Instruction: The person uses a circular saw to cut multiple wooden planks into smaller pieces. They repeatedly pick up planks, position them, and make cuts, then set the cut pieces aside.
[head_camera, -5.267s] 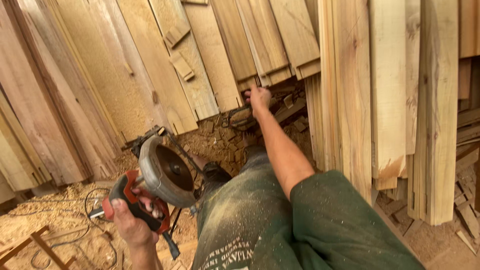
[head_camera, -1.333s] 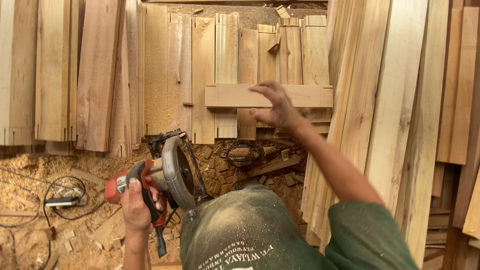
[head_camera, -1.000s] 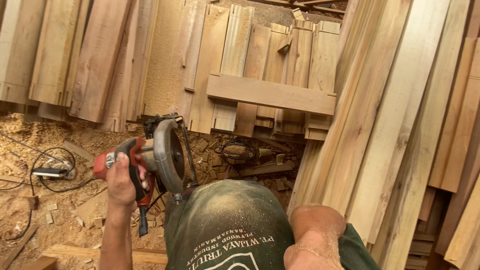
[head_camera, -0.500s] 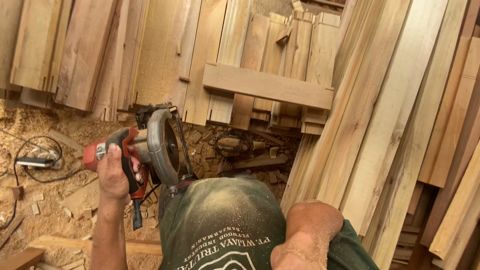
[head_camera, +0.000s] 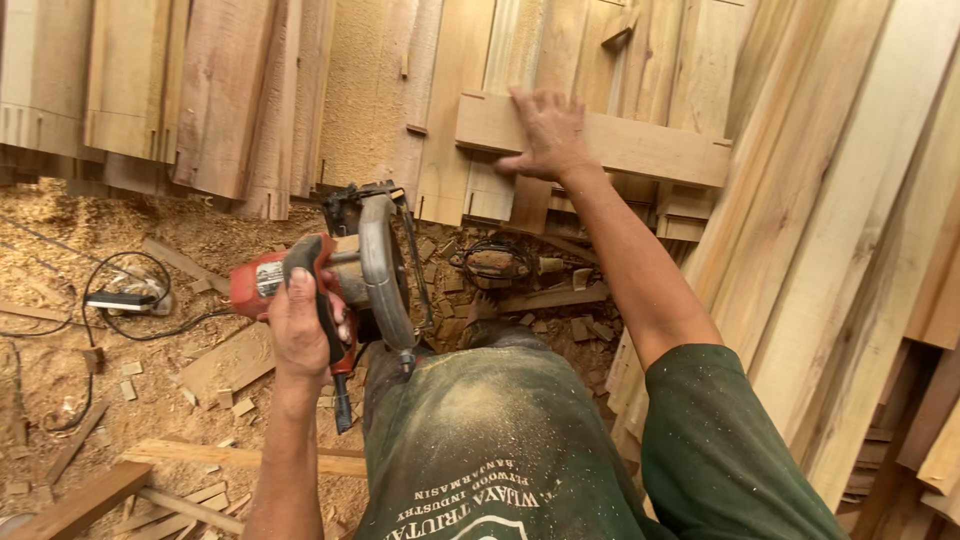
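Note:
My left hand (head_camera: 305, 330) grips the black handle of a red circular saw (head_camera: 340, 270), held out in front of my body with its round blade guard facing right. My right hand (head_camera: 545, 130) is stretched forward, fingers spread, lying flat on a short wooden board (head_camera: 640, 145) that lies crosswise over the upright planks. Below the saw is my dark green shirt (head_camera: 500, 440), dusted with sawdust.
Pale wooden planks (head_camera: 800, 250) lean in a stack on the right, and more boards (head_camera: 230, 100) stand along the back. Sawdust, offcuts and a black power cable (head_camera: 120, 300) cover the ground at left. A second tool (head_camera: 495, 260) lies among scraps in the middle.
My right hand dropped out of sight about a second ago and has now reached forward again onto the crosswise board. The saw stays in my left hand.

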